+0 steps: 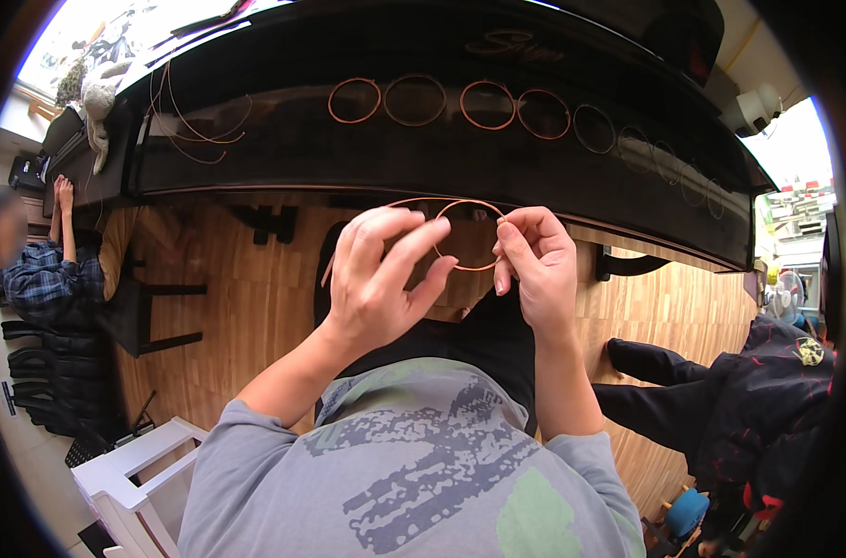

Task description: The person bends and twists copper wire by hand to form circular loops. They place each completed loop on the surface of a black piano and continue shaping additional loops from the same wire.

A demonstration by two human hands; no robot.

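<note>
A thin copper-coloured wire loop [469, 268] hangs in front of me at the edge of the black piano, with a loose tail reaching left behind my fingers. My right hand [532, 265] pinches the loop's right side between thumb and forefinger. My left hand [378, 279] is open at the loop's left side, fingers bent but apart, the fingertips close to the wire; whether they touch it I cannot tell. On the piano [348, 163] lies a row of coiled wires [488, 126], copper and duller ones, with loose uncoiled wires [209, 139] to their left.
At far left a person [46, 279] in plaid reaches up to the dark surface, near a black chair [162, 316]. A white wooden frame [116, 470] stands lower left. Dark clothing [730, 400] is at right, a blue round object [685, 511] below it on the wooden floor [627, 307].
</note>
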